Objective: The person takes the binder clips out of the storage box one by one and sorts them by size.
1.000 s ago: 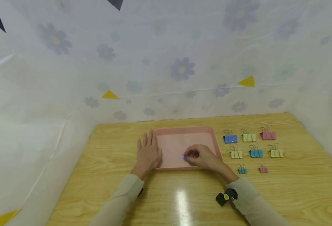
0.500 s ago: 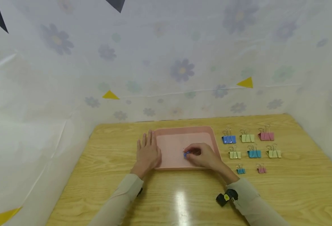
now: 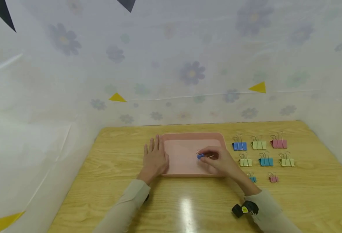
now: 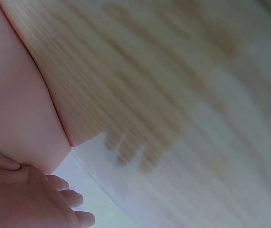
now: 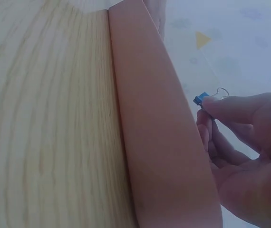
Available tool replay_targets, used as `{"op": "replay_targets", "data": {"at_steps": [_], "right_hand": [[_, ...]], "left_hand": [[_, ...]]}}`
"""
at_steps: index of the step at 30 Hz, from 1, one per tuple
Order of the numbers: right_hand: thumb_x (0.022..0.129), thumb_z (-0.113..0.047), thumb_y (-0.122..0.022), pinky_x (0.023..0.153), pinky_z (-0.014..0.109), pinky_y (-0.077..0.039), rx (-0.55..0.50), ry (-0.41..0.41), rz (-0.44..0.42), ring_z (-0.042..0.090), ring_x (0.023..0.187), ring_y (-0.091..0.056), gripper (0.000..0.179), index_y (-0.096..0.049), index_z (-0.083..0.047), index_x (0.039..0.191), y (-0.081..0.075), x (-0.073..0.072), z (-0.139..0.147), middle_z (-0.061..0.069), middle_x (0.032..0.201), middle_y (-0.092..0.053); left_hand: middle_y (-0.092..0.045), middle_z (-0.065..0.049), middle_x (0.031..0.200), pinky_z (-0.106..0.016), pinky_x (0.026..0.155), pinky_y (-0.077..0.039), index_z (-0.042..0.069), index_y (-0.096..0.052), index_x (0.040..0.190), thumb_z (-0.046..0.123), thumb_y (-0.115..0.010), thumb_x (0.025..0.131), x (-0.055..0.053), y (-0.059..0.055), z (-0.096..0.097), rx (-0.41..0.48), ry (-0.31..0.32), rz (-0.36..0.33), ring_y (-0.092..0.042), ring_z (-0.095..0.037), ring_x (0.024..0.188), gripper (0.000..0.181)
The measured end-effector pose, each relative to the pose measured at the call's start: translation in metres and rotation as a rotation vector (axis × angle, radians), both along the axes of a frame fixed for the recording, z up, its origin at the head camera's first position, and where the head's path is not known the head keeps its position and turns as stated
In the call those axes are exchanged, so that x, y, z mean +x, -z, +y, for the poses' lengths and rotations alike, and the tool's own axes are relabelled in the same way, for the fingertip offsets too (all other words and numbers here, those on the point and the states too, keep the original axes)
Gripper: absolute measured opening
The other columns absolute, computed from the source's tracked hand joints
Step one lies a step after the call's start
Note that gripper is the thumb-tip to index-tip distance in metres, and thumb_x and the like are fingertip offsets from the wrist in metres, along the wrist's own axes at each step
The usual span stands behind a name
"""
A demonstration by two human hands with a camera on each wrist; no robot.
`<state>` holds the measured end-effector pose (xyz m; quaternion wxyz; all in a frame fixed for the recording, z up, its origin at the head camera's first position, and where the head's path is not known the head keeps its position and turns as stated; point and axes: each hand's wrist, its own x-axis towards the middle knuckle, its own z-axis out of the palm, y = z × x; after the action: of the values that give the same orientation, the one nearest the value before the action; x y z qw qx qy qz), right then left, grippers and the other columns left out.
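Observation:
Between thumb and fingertips, my right hand (image 3: 219, 160) pinches a small blue binder clip (image 3: 200, 156) above the inside of a pink tray (image 3: 194, 175). In the right wrist view the clip (image 5: 203, 99) shows its blue body and a wire handle sticking out past the thumb. My left hand (image 3: 155, 160) rests against the tray's left side, its fingers straight and pointing away from me. The left wrist view shows that hand (image 4: 28, 199) touching the tray wall (image 4: 21, 95), with several fingertips reaching beyond it.
Several binder clips stand in rows right of the tray: a blue one (image 3: 239, 146), a dark pink one (image 3: 279, 144), a teal one (image 3: 266, 161) and a small pink one (image 3: 273, 179) among them. A flowered white sheet (image 3: 171, 81) hangs behind the wooden table (image 3: 124, 142).
My right hand has lifted the small blue clip slightly and carried it a little to the right over the tray. The left hand stays at the tray's side. The head view has shifted slightly.

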<state>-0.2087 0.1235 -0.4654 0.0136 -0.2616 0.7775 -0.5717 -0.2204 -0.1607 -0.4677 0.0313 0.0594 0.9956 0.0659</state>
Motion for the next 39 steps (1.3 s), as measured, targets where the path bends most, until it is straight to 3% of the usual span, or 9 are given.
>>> {"op": "replay_targets", "data": {"at_steps": [8, 19, 28, 35, 39], "right_hand": [[0.091, -0.004, -0.076, 0.081, 0.027, -0.059, -0.011, 0.059, 0.004, 0.016, 0.094, -0.072, 0.020, -0.077, -0.003, 0.112, -0.004, 0.010, 0.010, 0.012, 0.110, -0.075], [0.093, -0.003, -0.074, 0.081, 0.025, -0.059, -0.028, 0.060, -0.001, 0.017, 0.097, -0.073, 0.019, -0.077, -0.003, 0.112, -0.009, 0.026, 0.028, 0.014, 0.111, -0.074], [0.095, -0.008, -0.073, 0.082, 0.025, -0.059, 0.005, 0.113, -0.049, 0.014, 0.098, -0.073, 0.018, -0.076, -0.002, 0.112, -0.010, 0.045, 0.049, 0.011, 0.109, -0.074], [0.094, 0.000, -0.072, 0.077, 0.026, -0.060, 0.021, 0.131, 0.022, 0.012, 0.093, -0.073, 0.020, -0.076, -0.001, 0.114, -0.015, 0.057, 0.066, 0.012, 0.108, -0.074], [0.094, 0.002, -0.071, 0.075, 0.025, -0.060, 0.048, 0.149, 0.045, 0.009, 0.094, -0.072, 0.022, -0.075, -0.002, 0.115, -0.020, 0.064, 0.077, 0.006, 0.109, -0.074]], "left_hand": [[-0.007, -0.016, 0.171, -0.058, 0.124, -0.008, 0.003, -0.006, 0.165, 0.028, -0.031, 0.109, 0.003, -0.006, 0.001, 0.014, 0.007, 0.010, -0.007, -0.037, 0.157, 0.067], [-0.008, -0.016, 0.171, -0.057, 0.124, -0.008, 0.002, -0.007, 0.165, 0.028, -0.030, 0.109, 0.001, -0.005, 0.000, 0.017, -0.003, 0.019, -0.008, -0.037, 0.157, 0.066], [-0.009, -0.015, 0.171, -0.057, 0.124, -0.009, 0.002, -0.007, 0.165, 0.028, -0.030, 0.109, 0.002, -0.002, -0.001, 0.004, 0.004, 0.017, -0.008, -0.037, 0.157, 0.065], [-0.009, -0.015, 0.171, -0.058, 0.124, -0.008, 0.003, -0.006, 0.165, 0.027, -0.029, 0.108, 0.000, 0.004, -0.002, 0.023, 0.006, 0.029, -0.008, -0.037, 0.157, 0.066], [-0.008, -0.014, 0.172, -0.057, 0.124, -0.008, 0.004, -0.006, 0.165, 0.027, -0.029, 0.108, -0.001, 0.003, -0.002, 0.026, 0.005, 0.038, -0.008, -0.036, 0.157, 0.066]]}}
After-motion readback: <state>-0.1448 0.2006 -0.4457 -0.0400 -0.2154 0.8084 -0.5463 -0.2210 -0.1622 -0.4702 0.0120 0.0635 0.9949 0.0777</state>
